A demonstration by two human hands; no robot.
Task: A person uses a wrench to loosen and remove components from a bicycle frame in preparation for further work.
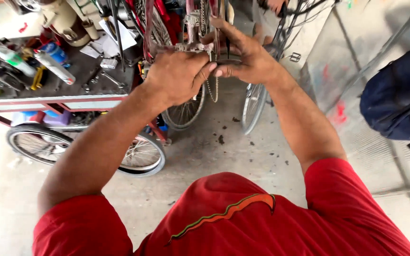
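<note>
— Head view: what are the hands on?

— Both grip a grimy metal part of a bicycle (193, 28) hung in front of the person. The left hand (176, 78) is closed around a dull, greasy pedal-like piece (179, 47); the right hand (243, 59) is wrapped on a dark bar (228, 60) just beside it, fingertips touching the left hand.

— And the look of it?

— Reddish frame tubes, thin spoked wheels (257, 102), a slack chain (213, 90) dangling below the hands.

— Anything near?

— A cluttered work cart (53, 102) at left, its top edge lined with spray cans (53, 66) and wrenches (112, 79); rough grey concrete floor (224, 151)
</note>
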